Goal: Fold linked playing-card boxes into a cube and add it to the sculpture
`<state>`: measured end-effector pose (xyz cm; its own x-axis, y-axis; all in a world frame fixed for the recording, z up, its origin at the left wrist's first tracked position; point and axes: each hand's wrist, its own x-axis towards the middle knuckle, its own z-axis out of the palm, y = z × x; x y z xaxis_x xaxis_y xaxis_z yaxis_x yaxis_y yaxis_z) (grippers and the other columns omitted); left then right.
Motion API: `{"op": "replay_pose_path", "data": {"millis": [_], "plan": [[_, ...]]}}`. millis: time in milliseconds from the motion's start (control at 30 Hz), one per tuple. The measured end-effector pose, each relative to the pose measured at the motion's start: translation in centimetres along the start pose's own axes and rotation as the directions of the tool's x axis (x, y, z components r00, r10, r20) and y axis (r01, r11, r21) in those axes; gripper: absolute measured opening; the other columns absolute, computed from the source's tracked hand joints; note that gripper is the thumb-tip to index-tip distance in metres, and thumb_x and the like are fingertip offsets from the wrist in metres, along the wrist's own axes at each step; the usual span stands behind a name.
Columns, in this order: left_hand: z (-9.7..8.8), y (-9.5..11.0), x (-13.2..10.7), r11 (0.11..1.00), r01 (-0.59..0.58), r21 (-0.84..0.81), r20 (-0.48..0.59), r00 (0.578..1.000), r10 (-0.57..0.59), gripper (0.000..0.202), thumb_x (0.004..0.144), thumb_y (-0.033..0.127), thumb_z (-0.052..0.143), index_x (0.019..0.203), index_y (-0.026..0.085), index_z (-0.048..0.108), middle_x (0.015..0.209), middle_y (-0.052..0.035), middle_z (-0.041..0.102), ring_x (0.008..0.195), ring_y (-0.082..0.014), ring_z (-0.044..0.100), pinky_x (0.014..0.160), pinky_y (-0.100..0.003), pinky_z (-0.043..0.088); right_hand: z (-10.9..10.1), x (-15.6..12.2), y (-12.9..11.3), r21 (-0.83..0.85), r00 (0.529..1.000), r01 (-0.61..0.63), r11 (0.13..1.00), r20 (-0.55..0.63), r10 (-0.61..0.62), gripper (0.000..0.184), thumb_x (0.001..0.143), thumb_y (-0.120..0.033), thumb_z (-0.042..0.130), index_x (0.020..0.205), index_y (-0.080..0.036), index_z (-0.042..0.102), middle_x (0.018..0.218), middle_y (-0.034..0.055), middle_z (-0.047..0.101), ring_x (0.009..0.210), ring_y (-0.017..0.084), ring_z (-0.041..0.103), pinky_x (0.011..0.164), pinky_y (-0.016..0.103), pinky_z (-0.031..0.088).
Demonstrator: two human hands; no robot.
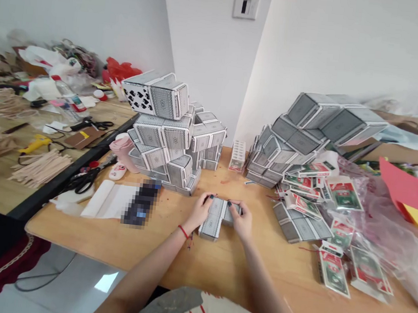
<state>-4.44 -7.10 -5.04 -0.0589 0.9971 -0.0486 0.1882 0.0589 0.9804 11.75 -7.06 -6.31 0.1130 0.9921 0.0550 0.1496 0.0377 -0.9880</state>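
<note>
card-box piece (210, 222) just below frame center, at the wooden table (165, 221) | lies directly between the fingers, both sets grasping it: left hand (199, 213) on its left side, right hand (242, 222) on its right | longer part's axis runs roughly up-down in frame, left hand nearer | joined or loose: can't tell

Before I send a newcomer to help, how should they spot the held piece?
On the brown wooden table, find two tall stacks of grey card boxes; look between them, nearer you. The grey patterned card block, unlike its neighbours, is held by the left hand and right hand.
</note>
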Motion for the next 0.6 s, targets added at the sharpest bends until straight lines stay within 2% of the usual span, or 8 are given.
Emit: {"op": "replay_pose_path", "data": {"millis": [100, 133, 200, 267, 333, 400, 500, 600], "plan": [[-2.5, -0.4, -3.2, 0.991, -0.04, 0.124, -0.16, 0.985, 0.06, 0.027, 0.085, 0.025, 0.042, 0.108, 0.017, 0.054, 0.117, -0.0111, 0.056, 0.115, -0.0231, 0.047, 0.102, -0.041, 0.032, -0.2, -0.1, 0.0, -0.014, 1.0, 0.004, 1.0, -0.019, -0.004, 0.031, 0.075, -0.046, 0.056, 0.084, -0.018, 0.066, 0.085, 0.0056, 0.068, 0.08, 0.02, 0.059, 0.073, 0.03, 0.044], [-3.6, -0.6, -4.6, 0.944, -0.104, 0.315, -0.218, 0.96, 0.178, 0.029, 0.084, 0.022, 0.043, 0.111, 0.017, 0.054, 0.12, -0.0115, 0.054, 0.12, -0.0244, 0.043, 0.104, -0.042, 0.03, -0.3, -0.2, 0.1, -0.017, 1.0, 0.006, 1.0, -0.026, -0.006, 0.032, 0.076, -0.046, 0.055, 0.085, -0.018, 0.066, 0.085, 0.0055, 0.068, 0.08, 0.02, 0.059, 0.073, 0.03, 0.044], [-5.8, -1.2, -7.5, 0.76, -0.105, 0.641, -0.206, 0.931, 0.302, 0.036, 0.082, 0.019, 0.044, 0.118, 0.016, 0.052, 0.13, -0.0125, 0.048, 0.128, -0.0284, 0.034, 0.106, -0.045, 0.026, -0.3, -0.3, 0.1, -0.02, 0.999, 0.011, 1.0, -0.033, -0.012, 0.033, 0.077, -0.047, 0.053, 0.086, -0.018, 0.066, 0.085, 0.0052, 0.068, 0.079, 0.019, 0.059, 0.072, 0.029, 0.044], [-7.8, -1.5, -10.2, 0.57, 0.076, 0.818, -0.27, 0.926, 0.264, 0.041, 0.083, 0.023, 0.044, 0.123, 0.015, 0.05, 0.137, -0.0129, 0.043, 0.123, -0.0331, 0.037, 0.103, -0.05, 0.026, -0.2, -0.3, 0.2, -0.019, 0.999, 0.016, 1.0, -0.035, -0.016, 0.034, 0.078, -0.047, 0.052, 0.086, -0.018, 0.065, 0.086, 0.0052, 0.068, 0.079, 0.019, 0.059, 0.072, 0.029, 0.044], [-9.3, -1.7, -12.0, 0.419, 0.288, 0.861, -0.389, 0.904, 0.178, 0.046, 0.084, 0.032, 0.045, 0.126, 0.015, 0.048, 0.141, -0.013, 0.039, 0.113, -0.0371, 0.042, 0.095, -0.055, 0.031, -0.2, -0.3, 0.3, -0.017, 0.999, 0.016, 1.0, -0.04, -0.017, 0.035, 0.078, -0.048, 0.051, 0.085, -0.018, 0.065, 0.086, 0.0056, 0.068, 0.08, 0.019, 0.059, 0.071, 0.029, 0.044], [-10.3, -1.5, -12.9, 0.333, 0.392, 0.858, -0.449, 0.887, 0.111, 0.049, 0.084, 0.039, 0.044, 0.126, 0.014, 0.047, 0.142, -0.0126, 0.037, 0.108, -0.0373, 0.043, 0.087, -0.055, 0.035, -0.1, -0.4, 0.3, -0.013, 0.999, 0.014, 1.0, -0.047, -0.014, 0.035, 0.078, -0.049, 0.05, 0.086, -0.018, 0.065, 0.088, 0.0059, 0.068, 0.081, 0.02, 0.059, 0.071, 0.029, 0.044], [-11.1, -1.3, -12.9, 0.29, 0.435, 0.852, -0.47, 0.881, 0.058, 0.05, 0.085, 0.041, 0.042, 0.127, 0.014, 0.046, 0.142, -0.0129, 0.037, 0.108, -0.0355, 0.043, 0.084, -0.05, 0.037, -0.2, -0.4, 0.4, -0.008, 0.999, 0.008, 1.0, -0.052, -0.009, 0.035, 0.079, -0.049, 0.05, 0.086, -0.017, 0.064, 0.088, 0.0061, 0.067, 0.082, 0.02, 0.058, 0.073, 0.029, 0.044], [-11.4, -1.2, -12.6, 0.299, 0.428, 0.853, -0.462, 0.886, 0.05, 0.049, 0.085, 0.04, 0.041, 0.126, 0.014, 0.046, 0.142, -0.0122, 0.037, 0.108, -0.0338, 0.044, 0.085, -0.047, 0.037, -0.2, -0.5, 0.3, -0.005, 0.999, 0.003, 1.0, -0.052, -0.004, 0.035, 0.079, -0.048, 0.05, 0.086, -0.017, 0.064, 0.089, 0.0059, 0.067, 0.082, 0.019, 0.058, 0.074, 0.029, 0.043]]}}
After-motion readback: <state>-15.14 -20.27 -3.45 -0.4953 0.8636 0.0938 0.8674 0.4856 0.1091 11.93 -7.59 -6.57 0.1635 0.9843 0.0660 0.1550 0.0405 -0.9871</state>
